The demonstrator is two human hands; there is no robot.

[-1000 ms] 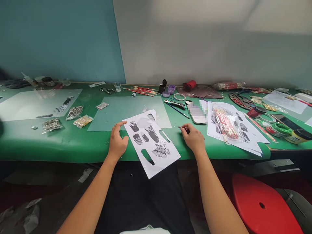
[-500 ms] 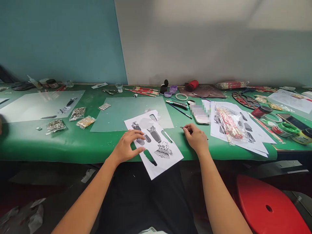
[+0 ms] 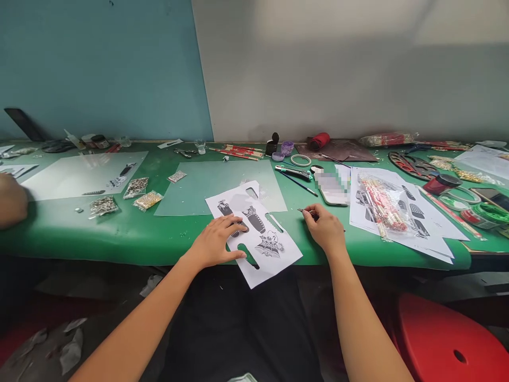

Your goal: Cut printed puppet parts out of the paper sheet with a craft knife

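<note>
A white sheet of paper (image 3: 286, 253) printed with black patterned shapes has several cut-out openings. It lies askew at the green table's front edge, its near corner hanging over. My left hand (image 3: 217, 241) rests on its left part, fingers spread and palm down, covering some of the print. To the right of the sheet, my right hand (image 3: 325, 228) is closed around a slim craft knife (image 3: 301, 210), whose pale tip points left; most of the handle is hidden in the fingers. Under the sheet's far end is a translucent cutting mat (image 3: 183, 196).
Bead packets (image 3: 147, 200) lie at left, near another person's hand (image 3: 11, 200). Behind my right hand are a phone (image 3: 336, 197), a utility knife (image 3: 294, 172) and a brush (image 3: 298, 183). Printed sheets (image 3: 437, 246) under a bag of pencil-like sticks (image 3: 384, 207) lie right. A red stool (image 3: 441, 329) stands below.
My left hand has come down flatter onto the sheet, with fingers closer to the print. The view has shifted slightly left, showing more of the other person's hand. My right hand keeps its hold.
</note>
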